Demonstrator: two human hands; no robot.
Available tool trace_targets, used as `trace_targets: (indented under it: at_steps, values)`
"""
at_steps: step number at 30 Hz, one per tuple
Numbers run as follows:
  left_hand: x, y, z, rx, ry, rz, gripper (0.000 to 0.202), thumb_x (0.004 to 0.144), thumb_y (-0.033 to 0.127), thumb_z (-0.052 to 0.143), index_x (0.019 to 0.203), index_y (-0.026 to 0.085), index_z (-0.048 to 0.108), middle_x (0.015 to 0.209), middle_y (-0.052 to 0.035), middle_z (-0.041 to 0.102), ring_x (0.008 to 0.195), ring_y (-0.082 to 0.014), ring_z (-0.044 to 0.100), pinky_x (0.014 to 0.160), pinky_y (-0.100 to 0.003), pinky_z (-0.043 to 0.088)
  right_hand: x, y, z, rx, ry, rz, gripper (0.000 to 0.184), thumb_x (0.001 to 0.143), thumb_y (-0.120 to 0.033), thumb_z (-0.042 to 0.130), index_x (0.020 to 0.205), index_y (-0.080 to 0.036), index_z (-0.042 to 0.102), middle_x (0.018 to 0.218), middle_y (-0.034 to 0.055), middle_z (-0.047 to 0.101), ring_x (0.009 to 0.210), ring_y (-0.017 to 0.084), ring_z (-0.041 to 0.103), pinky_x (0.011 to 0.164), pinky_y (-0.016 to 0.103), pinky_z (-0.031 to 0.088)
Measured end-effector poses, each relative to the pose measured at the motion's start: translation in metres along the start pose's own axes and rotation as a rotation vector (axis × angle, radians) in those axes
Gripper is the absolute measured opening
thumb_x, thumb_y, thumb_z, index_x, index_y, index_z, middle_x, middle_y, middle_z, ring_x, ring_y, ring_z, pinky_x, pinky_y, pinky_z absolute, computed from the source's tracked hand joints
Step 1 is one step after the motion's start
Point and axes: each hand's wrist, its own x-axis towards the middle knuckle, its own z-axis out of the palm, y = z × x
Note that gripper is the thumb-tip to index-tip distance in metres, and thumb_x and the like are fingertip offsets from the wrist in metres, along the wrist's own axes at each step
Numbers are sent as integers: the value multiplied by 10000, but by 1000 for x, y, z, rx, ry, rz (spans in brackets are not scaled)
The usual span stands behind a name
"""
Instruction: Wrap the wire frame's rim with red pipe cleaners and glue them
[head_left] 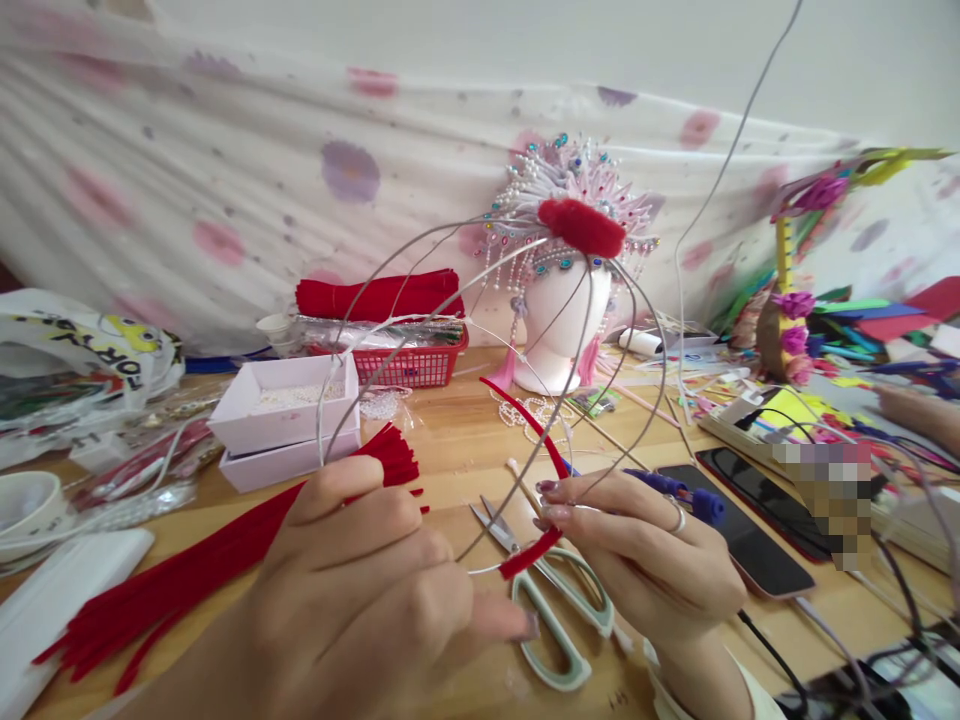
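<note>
My left hand [360, 590] is closed around the lower left part of a bent wire frame [664, 350], with its thumb stretched to the right. Thin wires arch up and meet at a fluffy red pad [581, 227] on top. A curved red chenille stem [551, 448] lies between the thumb and fingertips of my right hand [645, 550], pinched against a wire. Under the hands, white-handled scissors [514, 545] rest on the table with blades apart. Beside my left hand lies a bundle of red chenille stems [187, 560], partly hidden by it.
A white foam head [551, 330] wears a beaded headdress [559, 190] at the back. White boxes [281, 405] and a red basket [409, 362] stand left of it. Two phones [757, 560], cables and another person's hand [922, 418] are on the right.
</note>
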Motion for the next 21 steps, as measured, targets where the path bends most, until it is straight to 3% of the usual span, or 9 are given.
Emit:
trace_targets:
  at_steps: [6, 14, 21]
  values:
    - [-6, 0, 3, -12, -45, -50, 319, 936, 176, 690, 667, 230, 530, 521, 107, 517, 516, -114, 466, 781, -358, 373, 0, 1, 1, -14, 16, 5, 340, 885, -6, 657, 1148, -193, 766, 963, 84, 792, 851, 215, 776, 681, 325, 665]
    - [-4, -1, 4, -22, -55, -29, 336, 1002, 254, 607, 671, 225, 557, 551, 89, 527, 547, -115, 487, 780, -358, 356, -2, 2, 2, 20, 11, 8, 361, 871, 25, 655, 1153, -173, 764, 989, 94, 785, 871, 215, 771, 712, 330, 667]
    - [-6, 1, 1, -14, -101, -54, 338, 998, 213, 602, 670, 223, 520, 523, 108, 501, 522, -104, 459, 754, -364, 323, -3, 2, 1, -14, 4, 4, 374, 893, -3, 649, 1189, -209, 748, 990, 88, 788, 866, 218, 771, 685, 338, 666]
